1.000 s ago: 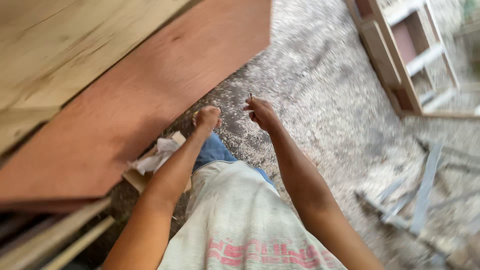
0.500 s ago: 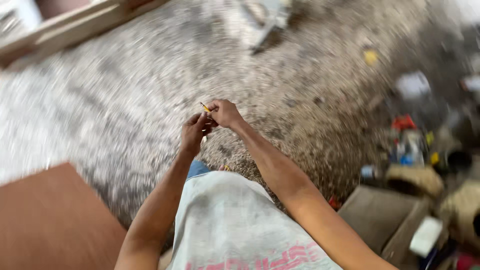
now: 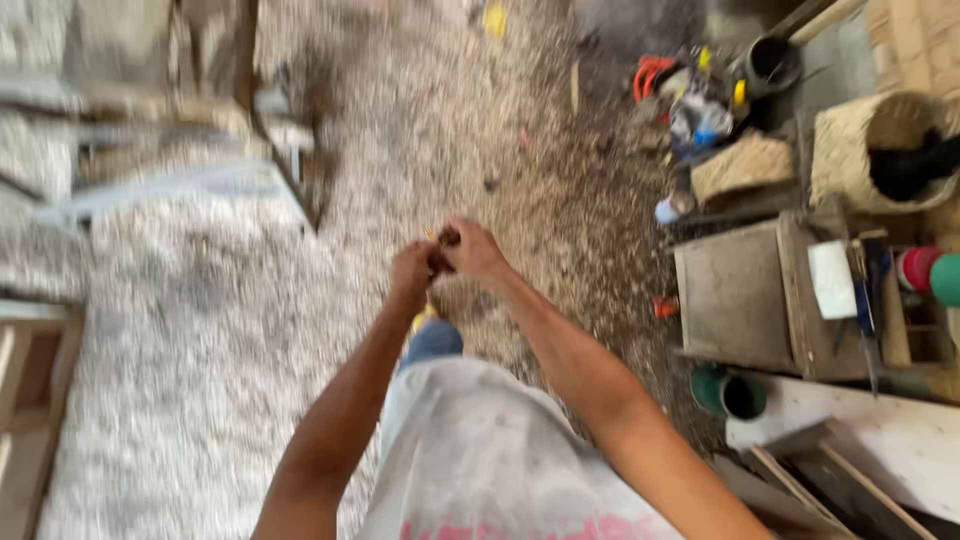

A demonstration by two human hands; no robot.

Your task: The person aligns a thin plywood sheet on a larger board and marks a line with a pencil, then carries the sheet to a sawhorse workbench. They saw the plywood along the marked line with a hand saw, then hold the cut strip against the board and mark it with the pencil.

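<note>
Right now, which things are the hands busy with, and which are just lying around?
In use:
- left hand and right hand, held together in front of the body
- a small thin thing pinched between them, too blurred to name

Just lying about:
- woven basket
- wooden box
- green tub
- black bucket
- wooden frame

A rough woodworking shop, by the look of it. The floor (image 3: 200, 330) is thick with pale shavings and sawdust. A worn wooden box (image 3: 735, 295) sits to the right with a saw (image 3: 866, 300) lying across it, beside a woven basket (image 3: 875, 150), paint cans (image 3: 740, 395), loose planks (image 3: 850, 470) and a wooden frame (image 3: 30, 400) at the left edge.
</note>
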